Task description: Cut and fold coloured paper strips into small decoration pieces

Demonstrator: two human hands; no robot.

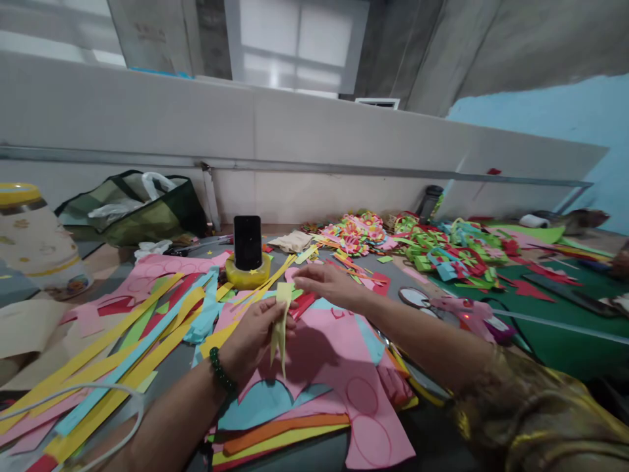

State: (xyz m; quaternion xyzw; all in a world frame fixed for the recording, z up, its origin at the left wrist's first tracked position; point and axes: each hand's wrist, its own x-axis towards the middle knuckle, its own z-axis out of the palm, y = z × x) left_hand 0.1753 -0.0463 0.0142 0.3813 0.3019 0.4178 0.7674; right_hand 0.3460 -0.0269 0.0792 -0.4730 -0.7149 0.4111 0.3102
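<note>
Red marks here on the broad pink felt-like sheet (327,341), just under the right hand (327,283), too blurred to read; the left hand (258,321) pinches a pale-yellow, fork-tailed fabric strip (281,318) between thumb and fingers, tails hanging below; the right fingers curve loosely beside the strip's top, whether gripping anything I cannot tell; beyond the fingertips, a black rectangular phone (247,242) stands in a round yellow holder (248,278).

No text, brand, number or sign is legible. Faint reddish marks (149,30) on the grey pillar (160,52) are too blurred to read; red strokes (339,313) on the pink sheet (339,367) cannot be resolved as characters.
</note>
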